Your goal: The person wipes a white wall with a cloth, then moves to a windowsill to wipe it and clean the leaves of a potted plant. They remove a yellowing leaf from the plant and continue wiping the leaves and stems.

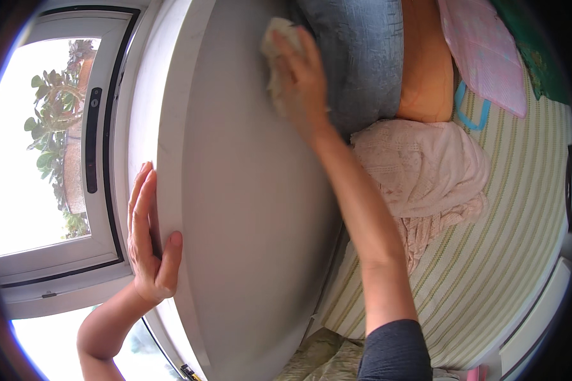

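My right hand [300, 78] presses a cream cloth [274, 52] flat against a plain grey-white panel [248, 190], high up beside a dark grey cushion-like bundle. Hand and cloth are slightly blurred. My left hand [152, 247] rests on the pale ledge [171, 143] along the panel's window-side edge. Its thumb lies across the front of the ledge, and the fingers stretch along the bright upper face. Nothing is held in the left hand.
A framed window [95, 143] with a black handle stands at left. To the right, a striped mat [457, 266] carries a crumpled pink blanket [424, 166]. Beyond lie a grey shiny bundle [362, 57], an orange piece [426, 71], a pink quilted pad [491, 57] and a blue strap [472, 121].
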Motion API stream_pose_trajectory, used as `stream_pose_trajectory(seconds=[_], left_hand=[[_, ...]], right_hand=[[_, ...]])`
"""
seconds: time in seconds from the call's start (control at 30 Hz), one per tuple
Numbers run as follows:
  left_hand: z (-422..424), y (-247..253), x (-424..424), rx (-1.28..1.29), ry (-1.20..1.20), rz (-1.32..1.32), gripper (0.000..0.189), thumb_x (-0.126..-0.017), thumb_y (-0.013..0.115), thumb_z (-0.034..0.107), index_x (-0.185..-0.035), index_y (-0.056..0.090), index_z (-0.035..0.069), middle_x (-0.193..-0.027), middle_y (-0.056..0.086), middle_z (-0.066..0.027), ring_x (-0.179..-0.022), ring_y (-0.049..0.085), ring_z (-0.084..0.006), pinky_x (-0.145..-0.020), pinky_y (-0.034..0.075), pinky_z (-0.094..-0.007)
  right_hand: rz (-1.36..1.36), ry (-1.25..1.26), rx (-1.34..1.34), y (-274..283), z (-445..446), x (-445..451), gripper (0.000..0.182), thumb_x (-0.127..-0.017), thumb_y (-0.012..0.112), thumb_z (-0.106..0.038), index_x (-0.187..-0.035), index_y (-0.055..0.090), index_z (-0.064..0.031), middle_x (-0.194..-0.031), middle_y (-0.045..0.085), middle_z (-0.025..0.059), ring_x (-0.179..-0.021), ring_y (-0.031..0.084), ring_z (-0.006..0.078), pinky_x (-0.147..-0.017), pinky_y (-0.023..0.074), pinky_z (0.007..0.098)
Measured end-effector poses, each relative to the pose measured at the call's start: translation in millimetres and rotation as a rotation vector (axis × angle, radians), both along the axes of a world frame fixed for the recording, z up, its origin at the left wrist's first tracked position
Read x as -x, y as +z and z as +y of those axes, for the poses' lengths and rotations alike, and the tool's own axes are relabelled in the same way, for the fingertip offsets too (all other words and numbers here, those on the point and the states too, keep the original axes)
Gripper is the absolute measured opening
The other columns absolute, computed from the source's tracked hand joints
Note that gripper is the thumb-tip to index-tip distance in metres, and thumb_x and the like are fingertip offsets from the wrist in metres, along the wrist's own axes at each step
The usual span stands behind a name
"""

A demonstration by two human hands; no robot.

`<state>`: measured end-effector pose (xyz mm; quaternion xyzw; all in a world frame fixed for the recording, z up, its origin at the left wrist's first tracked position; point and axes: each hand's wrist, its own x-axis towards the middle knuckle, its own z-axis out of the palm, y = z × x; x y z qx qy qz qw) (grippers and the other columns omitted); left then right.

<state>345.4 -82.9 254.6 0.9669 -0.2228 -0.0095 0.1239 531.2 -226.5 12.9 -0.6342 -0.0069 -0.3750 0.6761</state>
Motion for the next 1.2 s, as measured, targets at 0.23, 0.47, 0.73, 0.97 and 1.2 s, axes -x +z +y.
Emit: stream_pose_trajectory(seconds=[0.23,0.47,0.73,0.97,1.2], left_hand=[[-1,-1,3,0.068,0.034,0.008,0.075,-0.088,0.051,0.023,-0.151,0.023,-0.007,-0.157,0.022,-0.0265,-0.148,0.020,-0.0380,-0.119,0.018,-0.0490],[3,-9,5,0.131,0.085,-0.054,0.077,-0.088,0.054,0.037,-0.151,0.029,0.000,-0.157,0.028,-0.0223,-0.145,0.028,-0.0352,-0.118,0.022,-0.0511],[6,-13,5,0.170,0.112,-0.054,0.076,-0.089,0.054,0.038,-0.151,0.030,0.001,-0.157,0.031,-0.0173,-0.144,0.032,-0.0324,-0.118,0.024,-0.0504],[-3,-10,1,0.120,0.087,-0.041,0.076,-0.089,0.054,0.036,-0.151,0.030,0.001,-0.157,0.031,-0.0173,-0.144,0.032,-0.0319,-0.119,0.024,-0.0497],[-4,-12,5,0.223,0.123,-0.037,0.076,-0.088,0.054,0.036,-0.152,0.029,0.001,-0.157,0.031,-0.0176,-0.144,0.031,-0.0323,-0.119,0.022,-0.0491]], right_hand=[[0.171,0.088,-0.160,-4,48,41,0.049,-0.087,0.051,0.012,-0.124,0.068,-0.0150,-0.148,0.044,0.0153,-0.128,0.047,0.0366,-0.110,0.0372,0.0395],[0.815,0.155,-0.555,-186,81,173,0.049,-0.094,0.045,0.009,-0.134,0.061,-0.0144,-0.148,0.045,0.0150,-0.135,0.044,0.0283,-0.113,0.0338,0.0347],[0.609,0.073,-0.312,-40,97,189,0.052,-0.089,0.048,0.009,-0.133,0.062,-0.0145,-0.146,0.046,0.0182,-0.135,0.043,0.0315,-0.108,0.0365,0.0389],[0.083,0.160,-0.185,-17,97,173,0.058,-0.078,0.055,0.014,-0.129,0.065,-0.0137,-0.142,0.049,0.0190,-0.124,0.047,0.0342,-0.107,0.0363,0.0451],[0.639,0.104,-0.700,-113,80,137,0.054,-0.084,0.048,0.015,-0.128,0.066,-0.0111,-0.142,0.048,0.0183,-0.122,0.053,0.0338,-0.106,0.0387,0.0395]])
